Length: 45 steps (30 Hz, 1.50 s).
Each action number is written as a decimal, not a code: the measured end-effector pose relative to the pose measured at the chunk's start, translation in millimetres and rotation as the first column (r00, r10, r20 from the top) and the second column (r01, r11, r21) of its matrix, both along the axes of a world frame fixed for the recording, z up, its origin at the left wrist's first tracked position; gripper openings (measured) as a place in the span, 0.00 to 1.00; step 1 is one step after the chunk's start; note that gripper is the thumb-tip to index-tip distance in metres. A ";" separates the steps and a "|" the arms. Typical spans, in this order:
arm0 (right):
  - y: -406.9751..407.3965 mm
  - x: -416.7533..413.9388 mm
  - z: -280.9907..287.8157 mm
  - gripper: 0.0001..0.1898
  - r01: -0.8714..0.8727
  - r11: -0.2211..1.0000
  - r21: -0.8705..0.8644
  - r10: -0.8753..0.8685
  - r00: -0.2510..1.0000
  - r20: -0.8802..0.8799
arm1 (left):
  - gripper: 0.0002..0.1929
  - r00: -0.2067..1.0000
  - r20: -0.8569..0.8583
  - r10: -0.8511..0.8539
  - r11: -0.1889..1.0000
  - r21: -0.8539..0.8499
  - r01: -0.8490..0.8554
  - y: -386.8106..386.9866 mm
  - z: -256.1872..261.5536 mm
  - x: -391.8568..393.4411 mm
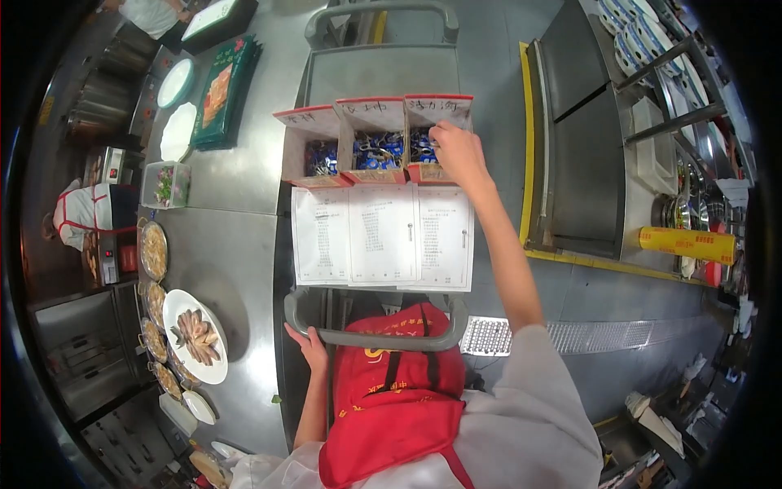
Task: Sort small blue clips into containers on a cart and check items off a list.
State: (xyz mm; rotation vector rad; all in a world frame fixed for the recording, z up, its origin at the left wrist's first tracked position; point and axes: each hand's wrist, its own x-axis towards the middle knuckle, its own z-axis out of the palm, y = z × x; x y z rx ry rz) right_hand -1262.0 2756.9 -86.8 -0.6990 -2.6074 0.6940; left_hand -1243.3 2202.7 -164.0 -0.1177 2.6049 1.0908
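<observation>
My right hand [457,148] reaches into the right one of three open cardboard boxes with handwriting on their raised flaps; its fingertips are bent over small blue items, and whether they grip one is unclear. The middle box [377,174] and the left box [308,131] hold similar small blue and metallic pieces. Below the boxes, printed paper sheets [383,235] lie side by side on a grey cart [383,73]. My left hand [311,347] rests at the left corner of the cart's grey handle [385,339], thumb and fingers apart.
A steel counter [244,244] at left bears an oval white plate of food [195,336], several round dishes, a clear plastic tub [165,185] and green printed packages [223,91]. Steel cabinets [580,153] stand right. Two people work at far left, one in a red-strapped apron [91,214].
</observation>
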 end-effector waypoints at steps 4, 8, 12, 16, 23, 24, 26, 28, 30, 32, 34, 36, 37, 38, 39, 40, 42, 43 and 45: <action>43.5 -46.3 -75.7 0.07 -0.300 0.892 0.337 0.085 0.845 0.528 | 0.40 0.998 -0.026 -0.059 0.995 -0.080 0.057 3.8 3.4 -3.1; 46.6 -69.2 -104.4 0.09 -0.342 0.884 0.318 0.075 0.776 0.626 | 0.40 0.997 0.083 0.004 0.999 0.043 -0.007 -1.7 7.5 -1.4; 55.6 -75.7 -88.3 0.10 -0.357 0.900 0.248 0.113 0.744 0.659 | 0.41 0.993 0.111 0.040 0.994 0.094 -0.050 1.8 8.4 -4.1; 51.3 -68.3 -61.0 0.09 -0.348 0.898 0.269 0.131 0.796 0.591 | 0.41 0.989 0.141 0.049 0.993 0.095 -0.062 10.8 15.0 -8.9; 8.1 -34.4 19.2 0.08 -0.188 0.917 0.351 0.060 0.936 0.346 | 0.45 0.943 -0.116 -0.313 0.915 -0.303 0.266 -3.9 0.5 -27.1; -11.1 -29.1 36.5 0.10 -0.141 0.944 0.298 0.070 0.969 0.238 | 0.44 0.936 -0.064 -0.345 0.899 -0.310 0.310 20.4 30.5 -31.6; -55.1 -19.3 66.2 0.12 -0.166 0.972 0.166 0.147 0.982 0.123 | 0.43 0.921 -0.057 -0.387 0.918 -0.115 0.379 58.4 72.3 -43.7; -100.1 -2.8 65.8 0.12 -0.253 0.964 0.081 0.245 0.965 0.094 | 0.42 0.895 -0.058 -0.443 0.889 0.102 0.446 94.1 95.1 -48.9; -149.0 11.1 51.9 0.12 -0.339 0.940 -0.031 0.340 0.934 0.110 | 0.42 0.865 -0.062 -0.498 0.831 0.249 0.497 125.0 103.3 -49.4; -197.4 28.6 51.9 0.13 -0.403 0.893 -0.198 0.427 0.899 0.094 | 0.42 0.813 -0.094 -0.574 0.777 0.251 0.577 146.9 109.6 -53.3; -234.9 45.6 35.7 0.16 -0.395 0.862 -0.318 0.419 0.908 0.008 | 0.35 0.782 -0.160 -0.602 0.723 0.306 0.619 159.9 108.2 -46.1; -260.8 56.8 34.7 0.17 -0.309 0.840 -0.447 0.299 0.950 -0.095 | 0.30 0.754 0.028 -0.656 0.713 0.351 0.607 138.4 82.1 -52.1; -271.1 62.4 35.2 0.17 -0.299 0.845 -0.444 0.289 0.953 -0.091 | 0.25 0.693 0.215 -0.688 0.712 0.386 0.587 130.9 77.1 -54.8; -280.5 69.0 34.4 0.15 -0.190 0.842 -0.504 0.183 0.981 -0.065 | 0.14 0.741 0.043 -0.671 0.668 0.468 0.578 127.6 72.1 -49.7; -288.8 74.9 30.4 0.14 -0.079 0.827 -0.557 0.074 0.997 -0.030 | 0.14 0.733 0.043 -0.679 0.658 0.478 0.582 121.9 68.8 -52.2; -297.2 80.7 23.9 0.13 0.023 0.851 -0.525 -0.038 0.999 -0.018 | 0.12 0.733 0.157 -0.662 0.699 0.483 0.528 113.3 65.8 -54.7; -304.1 88.3 15.2 0.13 0.097 0.858 -0.504 -0.090 0.995 0.038 | 0.07 0.761 0.313 -0.568 0.796 0.445 0.411 97.5 60.6 -66.4; -304.7 91.2 12.8 0.13 0.162 0.863 -0.479 -0.139 0.987 0.083 | 0.07 0.786 0.346 -0.512 0.821 0.466 0.330 90.7 54.0 -78.1; -305.9 94.5 8.3 0.14 0.176 0.882 -0.436 -0.147 0.984 0.100 | 0.09 0.813 0.459 -0.358 0.884 0.447 0.137 63.6 26.6 -109.0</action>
